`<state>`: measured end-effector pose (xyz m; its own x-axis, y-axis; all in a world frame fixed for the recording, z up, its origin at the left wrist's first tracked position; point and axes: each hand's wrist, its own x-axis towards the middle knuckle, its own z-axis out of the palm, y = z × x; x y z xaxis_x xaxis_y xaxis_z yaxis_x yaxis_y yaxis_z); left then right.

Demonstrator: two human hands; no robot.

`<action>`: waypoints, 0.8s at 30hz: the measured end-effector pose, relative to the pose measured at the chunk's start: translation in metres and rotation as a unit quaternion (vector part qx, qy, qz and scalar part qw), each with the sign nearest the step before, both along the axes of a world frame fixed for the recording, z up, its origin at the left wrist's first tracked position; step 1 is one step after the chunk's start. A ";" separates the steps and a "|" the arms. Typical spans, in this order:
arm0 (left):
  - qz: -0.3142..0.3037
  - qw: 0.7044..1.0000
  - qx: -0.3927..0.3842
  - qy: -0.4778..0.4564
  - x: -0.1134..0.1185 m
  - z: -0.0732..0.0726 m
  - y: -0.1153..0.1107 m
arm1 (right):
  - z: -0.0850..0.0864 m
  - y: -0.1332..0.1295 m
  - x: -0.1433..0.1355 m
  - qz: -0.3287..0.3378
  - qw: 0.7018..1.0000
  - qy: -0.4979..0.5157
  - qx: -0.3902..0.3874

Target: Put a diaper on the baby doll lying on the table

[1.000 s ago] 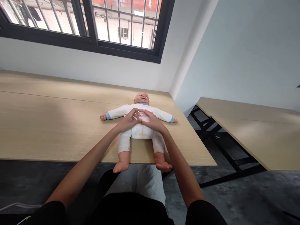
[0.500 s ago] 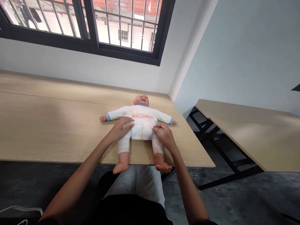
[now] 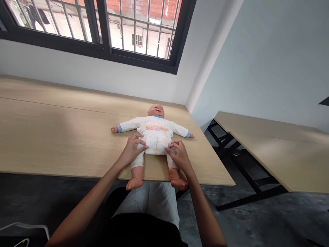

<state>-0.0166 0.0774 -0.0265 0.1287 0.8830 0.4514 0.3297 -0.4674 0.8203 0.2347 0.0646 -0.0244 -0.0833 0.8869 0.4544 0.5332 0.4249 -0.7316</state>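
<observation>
**A doll (image 3: 157,127) on its back upon the worktop (image 3: 64,137)**

The doll lies with arms stretched wide, its feet reaching beyond the near edge. The left hand (image 3: 132,149) and the right hand (image 3: 180,155) are at opposite sides of its white diaper (image 3: 155,143), fingers bent, thumbs near the fingertips. Whether they pinch the diaper's edges, I cannot tell.

1. Left forearm (image 3: 96,193): extended from near left toward far right.
2. Left hand (image 3: 133,148): fingers curved, thumb directed right, its tip close to the index fingertip.
3. Right forearm (image 3: 203,204): extended from near right toward far left.
4. Right hand (image 3: 181,156): fingers bent, thumb directed left.
5. Hands: apart, roughly level.
</observation>
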 end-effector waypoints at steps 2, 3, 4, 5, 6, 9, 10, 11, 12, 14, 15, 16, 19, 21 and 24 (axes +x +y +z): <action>-0.008 1.000 -0.015 -0.015 -0.001 -0.001 0.000 | 0.001 0.001 0.004 0.018 1.000 0.005 -0.012; -0.016 0.999 -0.026 -0.026 -0.002 -0.001 -0.001 | 0.002 0.001 0.006 0.027 0.999 0.005 -0.019; -0.024 0.998 -0.036 -0.036 -0.002 0.000 -0.001 | 0.002 0.001 0.008 0.035 0.999 0.004 -0.025; -0.031 0.998 -0.044 -0.044 -0.003 0.000 -0.002 | 0.003 0.001 0.010 0.039 0.999 0.002 -0.029; -0.035 0.997 -0.049 -0.045 -0.004 0.000 -0.003 | 0.003 0.001 0.011 0.042 0.999 0.000 -0.031; -0.032 0.998 -0.048 -0.024 -0.006 0.002 -0.005 | 0.004 0.001 0.013 0.049 0.998 -0.004 -0.034; -0.028 0.998 -0.046 -0.017 -0.006 0.003 -0.005 | 0.004 0.000 0.013 0.053 0.998 -0.003 -0.035; -0.026 0.999 -0.044 -0.010 -0.007 0.003 -0.005 | 0.005 0.000 0.013 0.057 0.998 -0.004 -0.036; -0.026 0.999 -0.043 -0.006 -0.008 0.004 -0.005 | 0.005 0.000 0.012 0.059 0.998 -0.005 -0.037; -0.035 0.998 -0.053 -0.003 -0.009 0.007 -0.004 | 0.005 0.000 0.012 0.063 0.997 -0.011 -0.035; -0.043 0.997 -0.062 -0.006 -0.010 0.008 -0.004 | 0.005 0.000 0.012 0.064 0.997 -0.013 -0.034; -0.051 0.996 -0.071 -0.010 -0.010 0.008 -0.004 | 0.005 0.000 0.012 0.064 0.997 -0.015 -0.032; -0.060 0.994 -0.086 -0.041 -0.010 0.008 -0.006 | 0.004 0.001 0.016 0.073 0.996 -0.009 -0.043; -0.043 0.988 -0.108 -0.102 -0.012 0.005 -0.007 | 0.005 0.004 0.022 0.080 0.993 0.028 -0.087; -0.032 0.950 -0.194 -0.243 -0.021 0.003 0.004 | 0.010 0.019 0.033 0.073 0.966 0.179 -0.175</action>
<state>-0.0373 0.0818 -0.0236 0.0465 0.9924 0.1138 -0.1509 -0.1057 0.9829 0.2675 0.0832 -0.0148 -0.1124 0.9819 0.1525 0.1734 0.1705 -0.9700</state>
